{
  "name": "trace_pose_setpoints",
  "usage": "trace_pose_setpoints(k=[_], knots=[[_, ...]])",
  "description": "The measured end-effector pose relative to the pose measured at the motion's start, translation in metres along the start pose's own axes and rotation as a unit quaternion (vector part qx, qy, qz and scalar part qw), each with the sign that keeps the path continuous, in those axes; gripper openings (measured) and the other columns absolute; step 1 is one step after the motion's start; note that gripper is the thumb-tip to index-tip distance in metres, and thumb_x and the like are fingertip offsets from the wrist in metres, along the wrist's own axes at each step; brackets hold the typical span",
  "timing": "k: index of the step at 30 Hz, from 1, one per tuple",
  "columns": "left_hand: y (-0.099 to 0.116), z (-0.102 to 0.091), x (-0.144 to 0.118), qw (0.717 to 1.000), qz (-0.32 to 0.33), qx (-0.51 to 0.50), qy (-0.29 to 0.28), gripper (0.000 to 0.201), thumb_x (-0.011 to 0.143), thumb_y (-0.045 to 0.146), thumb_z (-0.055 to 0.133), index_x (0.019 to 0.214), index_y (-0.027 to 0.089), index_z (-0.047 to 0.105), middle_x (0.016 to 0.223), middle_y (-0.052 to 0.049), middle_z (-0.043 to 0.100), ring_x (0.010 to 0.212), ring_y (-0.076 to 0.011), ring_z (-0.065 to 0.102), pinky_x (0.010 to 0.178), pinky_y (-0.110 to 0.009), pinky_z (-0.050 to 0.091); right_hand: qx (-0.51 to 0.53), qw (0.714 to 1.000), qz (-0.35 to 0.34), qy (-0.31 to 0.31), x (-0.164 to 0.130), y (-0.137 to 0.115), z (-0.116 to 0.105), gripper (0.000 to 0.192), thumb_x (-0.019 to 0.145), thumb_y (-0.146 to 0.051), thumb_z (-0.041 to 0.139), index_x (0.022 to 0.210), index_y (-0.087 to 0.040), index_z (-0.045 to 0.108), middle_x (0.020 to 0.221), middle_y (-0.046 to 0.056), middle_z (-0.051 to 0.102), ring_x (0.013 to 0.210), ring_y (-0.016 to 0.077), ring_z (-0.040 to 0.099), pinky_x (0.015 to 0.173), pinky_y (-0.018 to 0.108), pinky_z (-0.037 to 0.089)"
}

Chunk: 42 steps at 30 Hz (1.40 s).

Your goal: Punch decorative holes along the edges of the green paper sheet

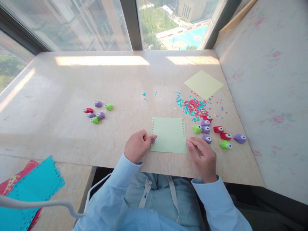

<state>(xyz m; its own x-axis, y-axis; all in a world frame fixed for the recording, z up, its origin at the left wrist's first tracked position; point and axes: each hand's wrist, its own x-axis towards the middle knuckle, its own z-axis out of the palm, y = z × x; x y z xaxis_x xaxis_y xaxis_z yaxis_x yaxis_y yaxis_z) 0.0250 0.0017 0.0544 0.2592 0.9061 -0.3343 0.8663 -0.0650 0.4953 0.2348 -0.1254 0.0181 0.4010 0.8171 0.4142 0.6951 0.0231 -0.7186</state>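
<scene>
A pale green sheet of paper [169, 134] lies near the front edge of the table, with small punched holes along the upper parts of its left and right edges. At its left edge, my left hand [138, 146] is closed on a small purple craft punch [153, 141], mostly hidden under the thumb and fingers. My right hand [203, 157] is closed in a pinch at the sheet's right edge, thumb and forefinger against the paper. Just beyond that hand lie several craft punches in purple, red and green, among them a purple punch [207, 139] close to the knuckles.
Red and blue paper confetti [193, 107] is scattered at the right, below another pale sheet [203, 84]. More craft punches [95, 120] sit at the left. Blue sheet [36, 183] and red sheets lie on a lower surface, crossed by a white cable [60, 202]. A patterned wall [267, 96] borders the right.
</scene>
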Motion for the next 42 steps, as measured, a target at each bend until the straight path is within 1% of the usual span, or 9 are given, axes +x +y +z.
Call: trace_pose_setpoints(k=[4,9,13,18,23,29,35,39,42], knots=[[0.007,-0.001,0.000,0.994,0.036,0.102,-0.005,0.038,0.092,0.043,0.053,0.063,0.021,0.043,0.063,-0.002,0.055,0.066,-0.0200,0.055,0.059,-0.028,0.028,0.003,1.000,0.000,0.002,0.001,0.000,0.001,0.011,0.091,-0.022,0.061,0.093,-0.019,0.071,0.093,0.007,0.072,0.087,0.0207,0.068,0.080,0.036,0.056],[0.013,-0.002,0.000,0.986,0.018,0.155,-0.061,0.034,0.097,0.044,0.043,0.077,0.020,0.055,0.083,-0.010,0.067,0.084,-0.0275,0.064,0.067,-0.032,0.037,0.005,1.000,-0.005,0.011,0.002,0.000,0.001,0.014,0.091,-0.025,0.060,0.091,-0.019,0.072,0.090,0.007,0.073,0.084,0.0211,0.068,0.079,0.037,0.057],[0.011,-0.002,0.002,0.990,0.022,0.122,-0.069,0.035,0.096,0.043,0.043,0.075,0.019,0.056,0.085,-0.011,0.069,0.083,-0.0276,0.063,0.067,-0.033,0.037,0.010,1.000,-0.007,0.018,0.002,0.001,0.002,0.017,0.092,-0.028,0.059,0.089,-0.019,0.073,0.089,0.008,0.074,0.082,0.0214,0.069,0.078,0.038,0.058],[0.001,-0.004,0.011,0.997,0.028,0.035,-0.069,0.040,0.090,0.048,0.050,0.062,0.020,0.048,0.068,-0.004,0.060,0.067,-0.0194,0.055,0.059,-0.029,0.030,0.007,0.999,-0.038,0.020,-0.001,0.007,0.004,0.016,0.092,-0.027,0.058,0.088,-0.019,0.071,0.089,0.007,0.073,0.084,0.0205,0.068,0.079,0.036,0.056],[-0.010,-0.005,0.020,0.992,0.049,-0.084,-0.078,0.042,0.079,0.051,0.060,0.058,0.020,0.042,0.058,0.002,0.050,0.058,-0.0136,0.046,0.055,-0.026,0.029,-0.041,0.995,-0.083,-0.025,-0.003,0.009,0.006,0.017,0.094,-0.025,0.055,0.090,-0.019,0.071,0.092,0.007,0.072,0.087,0.0213,0.065,0.081,0.037,0.052],[-0.018,-0.010,0.014,0.984,0.034,-0.172,-0.018,0.042,0.076,0.054,0.063,0.061,0.019,0.045,0.057,0.004,0.046,0.056,-0.0110,0.043,0.054,-0.024,0.031,-0.054,0.994,-0.091,-0.034,-0.003,0.011,0.007,0.020,0.094,-0.025,0.052,0.089,-0.019,0.071,0.091,0.008,0.072,0.086,0.0215,0.064,0.081,0.038,0.051],[-0.030,-0.005,-0.002,0.974,0.135,-0.181,0.015,0.052,0.065,0.047,0.078,0.106,0.017,0.065,0.077,0.001,0.054,0.064,-0.0124,0.050,0.064,-0.026,0.044,-0.042,0.996,-0.077,-0.027,-0.003,0.011,0.008,0.020,0.094,-0.026,0.052,0.088,-0.019,0.070,0.090,0.007,0.071,0.086,0.0215,0.065,0.080,0.038,0.051],[-0.036,-0.001,-0.008,0.977,0.171,-0.117,0.056,0.025,0.069,0.029,0.074,0.090,0.017,0.071,0.085,-0.003,0.059,0.068,-0.0134,0.054,0.070,-0.030,0.047,-0.039,0.996,-0.075,-0.023,-0.004,0.010,0.008,0.019,0.094,-0.025,0.053,0.087,-0.018,0.070,0.090,0.007,0.071,0.086,0.0215,0.065,0.081,0.038,0.052],[-0.039,-0.005,-0.011,0.972,0.152,-0.138,0.118,0.020,0.073,0.032,0.072,0.085,0.016,0.070,0.084,-0.005,0.064,0.070,-0.0147,0.056,0.070,-0.030,0.047,-0.034,0.997,-0.073,-0.021,-0.003,0.011,0.008,0.019,0.094,-0.026,0.054,0.087,-0.019,0.070,0.090,0.007,0.072,0.086,0.0213,0.065,0.081,0.038,0.053]])
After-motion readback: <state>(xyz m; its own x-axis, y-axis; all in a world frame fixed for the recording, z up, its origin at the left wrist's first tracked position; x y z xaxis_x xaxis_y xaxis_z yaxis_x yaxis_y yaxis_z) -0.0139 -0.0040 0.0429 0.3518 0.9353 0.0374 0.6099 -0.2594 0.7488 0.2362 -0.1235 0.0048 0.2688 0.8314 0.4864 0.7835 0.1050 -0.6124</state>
